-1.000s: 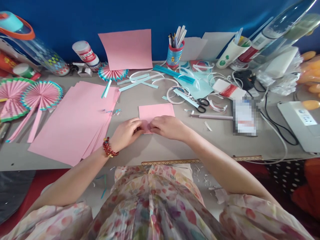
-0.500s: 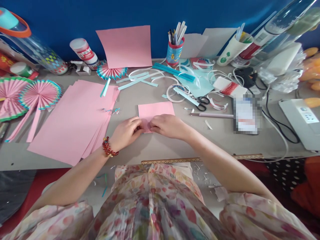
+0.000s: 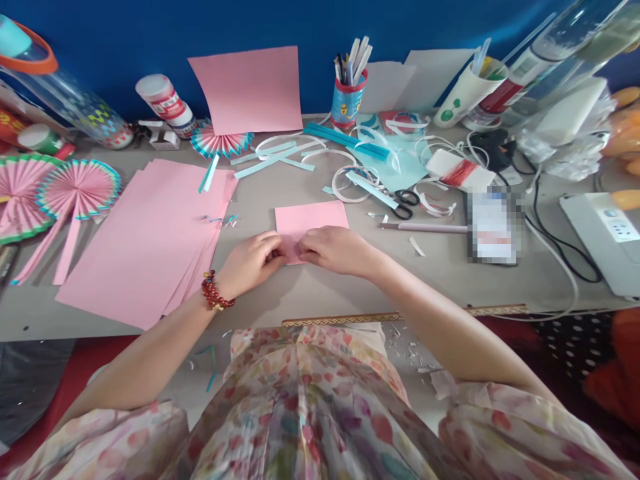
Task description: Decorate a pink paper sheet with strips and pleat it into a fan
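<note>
In the head view, the small pink paper (image 3: 317,212) lies flat on the desk (image 3: 320,297) in front of the person. At its near left corner, the left hand (image 3: 254,262) has fingertips and thumb drawn close together, pinching the paper. The right hand (image 3: 340,252) rests over the small pink paper's near right part, fingers curled narrow against it; whether they grip it, I cannot tell. Left of the small pink paper is a stack of larger pink sheets (image 3: 140,233); right of it lie a pen (image 3: 433,229) and scissors (image 3: 403,212). Beyond it stands a blue pencil cup (image 3: 347,105).
</note>
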Available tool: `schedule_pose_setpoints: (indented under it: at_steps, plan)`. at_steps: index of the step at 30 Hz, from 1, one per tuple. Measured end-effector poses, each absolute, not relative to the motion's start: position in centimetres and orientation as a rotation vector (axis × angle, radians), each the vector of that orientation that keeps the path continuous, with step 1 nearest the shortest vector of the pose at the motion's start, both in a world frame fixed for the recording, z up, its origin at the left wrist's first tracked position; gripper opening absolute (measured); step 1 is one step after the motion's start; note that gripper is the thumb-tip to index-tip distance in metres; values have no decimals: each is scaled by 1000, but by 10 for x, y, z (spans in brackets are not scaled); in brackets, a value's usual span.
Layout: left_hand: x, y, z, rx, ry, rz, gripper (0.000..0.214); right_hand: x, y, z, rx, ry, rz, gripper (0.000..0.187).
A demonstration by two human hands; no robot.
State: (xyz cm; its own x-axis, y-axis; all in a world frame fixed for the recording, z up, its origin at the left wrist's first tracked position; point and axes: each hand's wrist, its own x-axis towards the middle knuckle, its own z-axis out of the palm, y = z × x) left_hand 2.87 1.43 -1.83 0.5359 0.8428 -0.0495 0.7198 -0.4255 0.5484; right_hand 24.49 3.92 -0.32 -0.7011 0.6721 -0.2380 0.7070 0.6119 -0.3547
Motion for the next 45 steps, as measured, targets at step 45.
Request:
schedule_pose_setpoints:
  at_steps: [45]
  plan:
    - [35,-5,-31,3097,978,295,19,261,36,-3,1208,2816,-488,24]
